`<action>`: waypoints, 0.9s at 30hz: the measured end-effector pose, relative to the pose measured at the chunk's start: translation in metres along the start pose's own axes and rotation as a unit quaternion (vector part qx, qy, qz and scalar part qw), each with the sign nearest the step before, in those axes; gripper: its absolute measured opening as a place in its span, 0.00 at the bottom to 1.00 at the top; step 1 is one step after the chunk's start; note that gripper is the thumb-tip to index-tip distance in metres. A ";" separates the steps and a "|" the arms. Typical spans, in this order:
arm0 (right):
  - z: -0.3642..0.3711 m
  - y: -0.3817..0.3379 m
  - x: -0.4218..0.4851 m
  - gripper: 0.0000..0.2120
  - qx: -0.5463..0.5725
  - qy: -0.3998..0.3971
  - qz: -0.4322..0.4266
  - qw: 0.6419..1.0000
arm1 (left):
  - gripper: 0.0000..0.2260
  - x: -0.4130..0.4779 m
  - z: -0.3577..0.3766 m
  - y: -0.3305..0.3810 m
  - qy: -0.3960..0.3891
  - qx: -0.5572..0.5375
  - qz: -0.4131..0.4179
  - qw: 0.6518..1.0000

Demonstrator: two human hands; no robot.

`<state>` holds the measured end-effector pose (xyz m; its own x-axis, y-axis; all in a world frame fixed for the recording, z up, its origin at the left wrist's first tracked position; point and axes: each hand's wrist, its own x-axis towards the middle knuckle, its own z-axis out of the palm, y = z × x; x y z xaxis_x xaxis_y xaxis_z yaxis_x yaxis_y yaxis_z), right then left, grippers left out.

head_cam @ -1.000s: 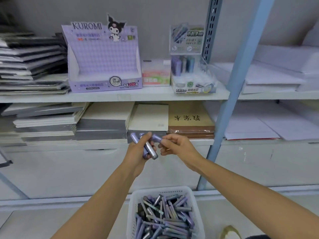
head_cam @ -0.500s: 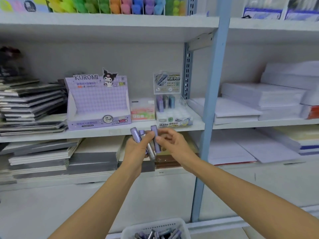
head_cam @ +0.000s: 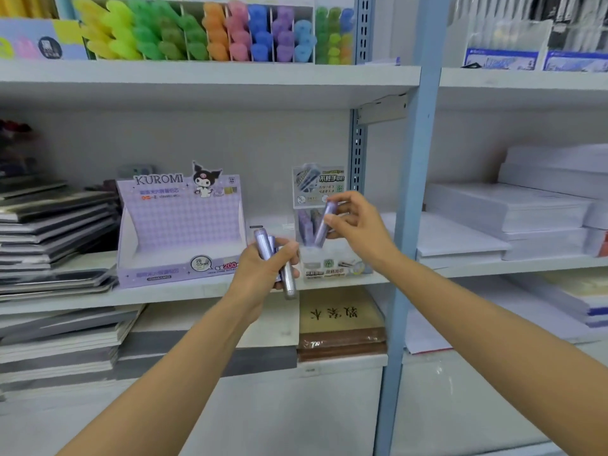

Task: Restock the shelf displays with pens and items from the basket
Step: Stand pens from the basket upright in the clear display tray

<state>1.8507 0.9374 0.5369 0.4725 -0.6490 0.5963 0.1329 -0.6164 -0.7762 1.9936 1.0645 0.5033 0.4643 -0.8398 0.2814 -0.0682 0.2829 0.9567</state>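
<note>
A white shelving unit is filling the whole view. A pale blue upright post is running down it right of centre, and a perforated grey rail is standing against the back wall just left of the post. In the right bay, stacks of white paper are lying flat. On the left, a pile of dark notebooks is sitting on the middle shelf. On the board below, grey and cream pads are lying stacked, with a brown book on the same board to their right. Along the top board, bright highlighters are standing in a divided rack, sorted by colour.

On the middle shelf a lilac KUROMI display box is standing with its open front facing out. Near it on the right, a small clear display is holding what may be a few upright tubes, though blur is making that hard to judge.

Both hands are hovering in front of this shelf, near each other but not touching. The left hand is gripping a small bundle of purple tubes, its fingers curled round them, at the KUROMI display box's right corner. The right hand is pinching a single purple tube between thumb and fingers, holding it tilted in front of the small clear display.
</note>
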 end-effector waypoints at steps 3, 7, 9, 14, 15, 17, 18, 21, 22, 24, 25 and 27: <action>0.002 0.012 0.022 0.11 -0.061 0.006 0.001 0.998 | 0.04 0.012 -0.008 -0.003 0.006 0.003 0.003 1.000; 0.013 0.027 0.034 0.10 -0.122 -0.009 -0.022 0.992 | 0.03 0.023 -0.016 -0.012 0.003 -0.004 0.003 1.000; 0.016 0.032 0.035 0.10 -0.138 -0.032 -0.034 0.989 | 0.04 0.027 -0.019 -0.015 0.001 -0.007 0.002 1.000; 0.008 0.032 0.039 0.10 -0.171 -0.101 -0.040 0.979 | 0.04 0.032 -0.018 -0.020 0.010 -0.020 0.000 1.000; 0.008 0.032 0.040 0.09 -0.178 -0.105 -0.040 0.978 | 0.04 0.032 -0.017 -0.021 0.014 -0.024 -0.001 1.000; 0.010 0.034 0.038 0.09 -0.196 -0.090 -0.049 0.975 | 0.03 0.032 -0.015 -0.021 0.020 -0.033 -0.001 0.999; 0.011 0.036 0.037 0.08 -0.210 -0.075 -0.059 0.973 | 0.03 0.032 -0.014 -0.020 0.021 -0.035 -0.001 0.999; 0.014 0.043 0.033 0.05 -0.265 -0.055 -0.065 0.960 | 0.03 0.031 -0.012 -0.018 0.021 -0.042 0.004 0.999; 0.014 0.044 0.033 0.06 -0.278 -0.060 -0.057 0.957 | 0.03 0.030 -0.011 -0.017 0.020 -0.044 0.005 0.999; 0.013 0.040 0.031 0.06 -0.291 -0.062 -0.046 0.954 | 0.03 0.028 -0.010 -0.015 0.018 -0.043 0.006 0.999; 0.013 0.036 0.030 0.07 -0.290 -0.056 -0.051 0.954 | 0.03 0.028 -0.010 -0.014 0.020 -0.041 0.006 0.999; 0.012 0.026 0.023 0.07 -0.247 -0.050 -0.077 0.965 | 0.02 0.026 -0.009 -0.012 0.026 -0.042 0.007 0.999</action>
<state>1.8756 0.9125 0.5280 0.5657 -0.5020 0.6542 -0.2115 -0.8552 -0.4733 2.0143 1.0432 0.4987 0.5101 -0.8107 0.2875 -0.0019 0.3332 0.9428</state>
